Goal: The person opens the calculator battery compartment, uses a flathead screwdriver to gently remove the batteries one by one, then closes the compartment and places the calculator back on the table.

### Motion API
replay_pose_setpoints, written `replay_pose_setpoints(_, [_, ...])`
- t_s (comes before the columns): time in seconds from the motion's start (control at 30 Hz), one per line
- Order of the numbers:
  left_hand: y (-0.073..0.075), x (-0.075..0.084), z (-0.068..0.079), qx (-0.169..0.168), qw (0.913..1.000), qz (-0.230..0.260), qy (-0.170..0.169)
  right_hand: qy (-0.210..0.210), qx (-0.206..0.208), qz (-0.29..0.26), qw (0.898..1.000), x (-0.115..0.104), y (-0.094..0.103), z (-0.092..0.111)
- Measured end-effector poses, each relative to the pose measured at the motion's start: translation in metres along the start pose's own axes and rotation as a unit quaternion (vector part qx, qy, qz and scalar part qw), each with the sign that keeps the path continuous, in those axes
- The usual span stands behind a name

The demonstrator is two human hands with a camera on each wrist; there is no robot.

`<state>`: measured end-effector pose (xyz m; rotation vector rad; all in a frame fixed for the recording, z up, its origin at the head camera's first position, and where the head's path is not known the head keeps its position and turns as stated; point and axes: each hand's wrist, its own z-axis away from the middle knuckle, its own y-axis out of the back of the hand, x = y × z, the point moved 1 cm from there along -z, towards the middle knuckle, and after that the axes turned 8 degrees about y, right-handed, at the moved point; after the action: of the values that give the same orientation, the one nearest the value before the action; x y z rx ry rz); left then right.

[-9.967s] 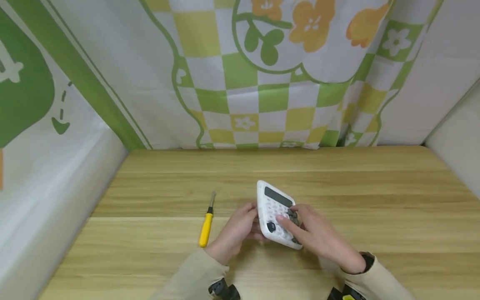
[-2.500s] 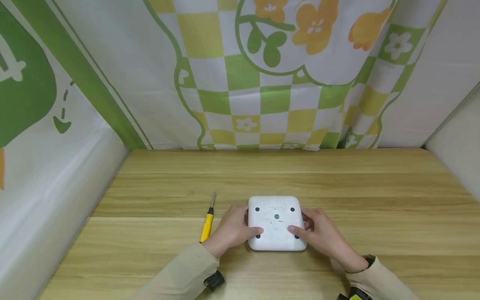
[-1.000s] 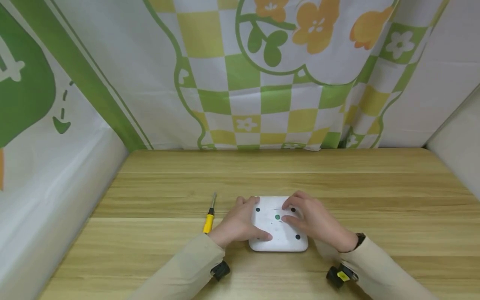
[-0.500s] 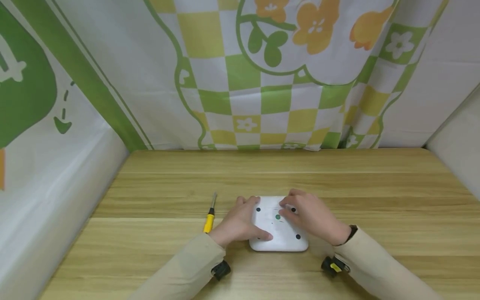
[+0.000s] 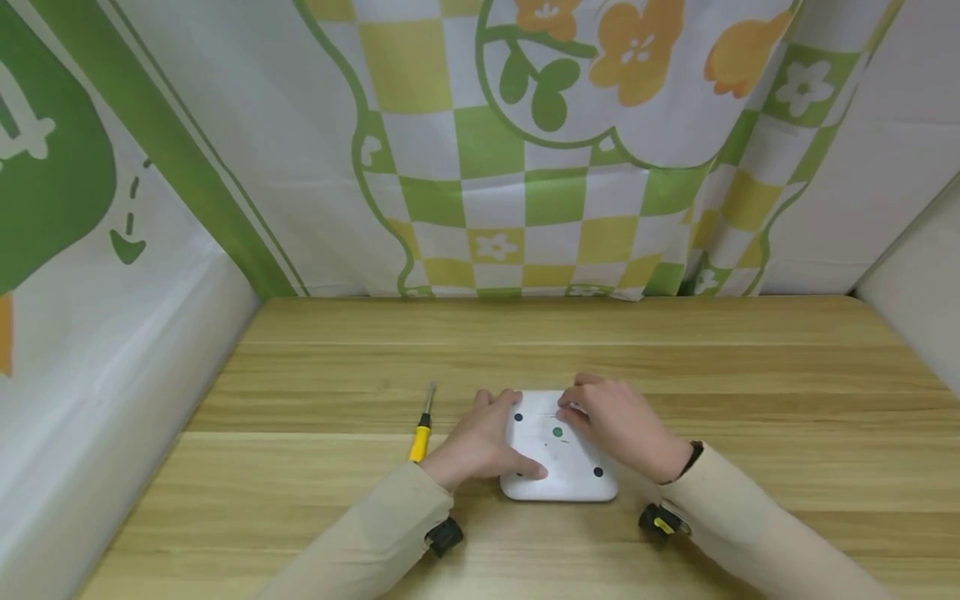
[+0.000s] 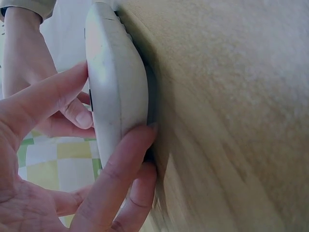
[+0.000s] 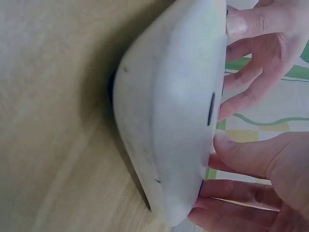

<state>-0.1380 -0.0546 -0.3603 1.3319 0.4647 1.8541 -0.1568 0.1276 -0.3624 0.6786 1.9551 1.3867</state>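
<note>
A white calculator [image 5: 562,482] lies face down on the wooden table, its back showing dark round feet and a green dot [image 5: 557,432]. My left hand [image 5: 483,440] grips its left side, thumb on the back. The left wrist view shows fingers [image 6: 120,164] along the edge of the calculator [image 6: 113,77]. My right hand [image 5: 621,423] has thumb and fingertips bunched on the back near the far edge, at a thin seam. In the right wrist view the right thumb [image 7: 241,154] touches the back of the calculator [image 7: 169,106]. What lies under the right fingertips is hidden.
A screwdriver [image 5: 422,435] with a yellow handle lies left of the calculator, its handle end hidden by the left arm. The table [image 5: 750,375] meets a patterned curtain [image 5: 555,200] at the back. A white cloth [image 5: 150,333] hangs on the left.
The calculator was held keys up, then turned face down and laid on the table. The left hand shifted its grip; the right moved onto the back and slid slightly toward the far edge.
</note>
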Motion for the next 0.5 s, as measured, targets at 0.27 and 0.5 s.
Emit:
replay_pose_setpoints(0.27, [-0.0004, -0.0007, -0.0009, 0.000, 1.0000, -0.005, -0.004, 0.008, -0.003, 0.029, 1.000, -0.0017, -0.0013, -0.0049])
replay_pose_setpoints(0.5, [-0.0008, -0.0023, -0.0028, 0.000, 1.0000, 0.002, -0.005, 0.011, 0.001, 0.032, 0.999, -0.0017, -0.0034, -0.0058])
